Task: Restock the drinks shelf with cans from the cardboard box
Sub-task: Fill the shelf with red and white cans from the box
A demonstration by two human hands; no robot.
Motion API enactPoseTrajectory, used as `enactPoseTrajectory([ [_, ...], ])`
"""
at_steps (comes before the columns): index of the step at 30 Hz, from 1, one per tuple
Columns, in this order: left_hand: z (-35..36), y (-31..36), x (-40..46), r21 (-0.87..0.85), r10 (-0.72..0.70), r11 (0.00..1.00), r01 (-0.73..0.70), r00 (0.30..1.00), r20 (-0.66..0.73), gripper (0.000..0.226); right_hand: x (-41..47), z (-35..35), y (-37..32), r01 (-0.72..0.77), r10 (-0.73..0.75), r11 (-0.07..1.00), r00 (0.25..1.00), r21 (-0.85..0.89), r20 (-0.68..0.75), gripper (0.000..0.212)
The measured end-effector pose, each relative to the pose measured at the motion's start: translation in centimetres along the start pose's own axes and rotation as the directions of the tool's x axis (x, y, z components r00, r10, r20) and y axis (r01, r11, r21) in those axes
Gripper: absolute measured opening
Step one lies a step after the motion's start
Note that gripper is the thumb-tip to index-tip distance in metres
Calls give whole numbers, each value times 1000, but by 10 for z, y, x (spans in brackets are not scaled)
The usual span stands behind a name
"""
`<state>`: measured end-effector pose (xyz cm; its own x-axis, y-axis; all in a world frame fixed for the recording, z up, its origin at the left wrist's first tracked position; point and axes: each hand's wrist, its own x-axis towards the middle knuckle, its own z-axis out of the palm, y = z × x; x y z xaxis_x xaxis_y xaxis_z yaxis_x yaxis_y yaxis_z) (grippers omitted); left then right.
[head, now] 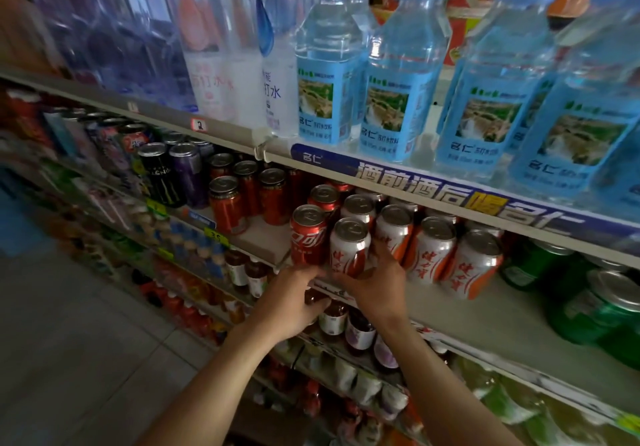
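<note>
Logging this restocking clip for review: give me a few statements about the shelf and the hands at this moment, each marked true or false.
1. Both hands are at the front edge of the can shelf. True: the left hand and right hand are both there.
2. The right hand touches a green can. False: its fingers are on the white and orange can; the green cans stand further right.
3. A red cola can stands just left of that white and orange can. True.
4. The shelf above holds cans. False: it holds water bottles with blue labels.
5. The cardboard box is in view. False: no box shows in this picture.
</note>
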<state>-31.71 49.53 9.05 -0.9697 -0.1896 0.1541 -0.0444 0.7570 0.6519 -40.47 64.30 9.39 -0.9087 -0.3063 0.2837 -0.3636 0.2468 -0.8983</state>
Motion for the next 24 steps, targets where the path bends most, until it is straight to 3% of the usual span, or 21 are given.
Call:
enactPoseTrajectory([
  [8,1,-8,7,88,29,996,-30,999,18,33,-3,1,2,11,-11,1000,1000,-15,9,61],
  [13,1,-8,9,123,21,992,-24,999,26,30,-2,6,10,-7,8,1000,999,-26,48,69],
  [19,-1,-11,10,92,44,995,-46,999,25,28,-3,7,14,53,-46,992,997,-112,58,71],
  [24,0,-13,-1,-18,86,996,-87,996,-26,35,-24,-4,8,71,-79,993,994,-97,-75,60],
])
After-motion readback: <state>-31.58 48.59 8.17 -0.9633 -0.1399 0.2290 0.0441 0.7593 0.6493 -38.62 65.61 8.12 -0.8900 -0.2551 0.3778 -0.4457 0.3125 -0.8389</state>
